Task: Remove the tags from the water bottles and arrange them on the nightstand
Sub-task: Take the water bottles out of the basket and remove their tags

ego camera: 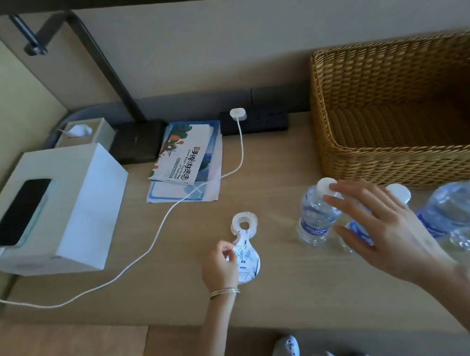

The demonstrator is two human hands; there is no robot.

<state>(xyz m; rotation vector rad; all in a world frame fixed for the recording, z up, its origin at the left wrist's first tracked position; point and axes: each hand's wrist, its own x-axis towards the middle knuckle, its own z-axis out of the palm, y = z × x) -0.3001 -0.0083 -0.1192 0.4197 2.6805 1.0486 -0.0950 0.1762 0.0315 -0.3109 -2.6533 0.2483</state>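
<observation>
Bare left hand (220, 265) pinches keyhole-shaped paper tag (246, 248).

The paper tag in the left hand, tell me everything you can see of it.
The tag is a flat, white, bottle-shaped card with a ring-shaped top and round hole, blue printed characters and faint blue artwork on its wider body. It looks like thin card. It lies on the wooden nightstand, ring end pointing away, off any bottle. The left hand pinches its left edge.
</observation>
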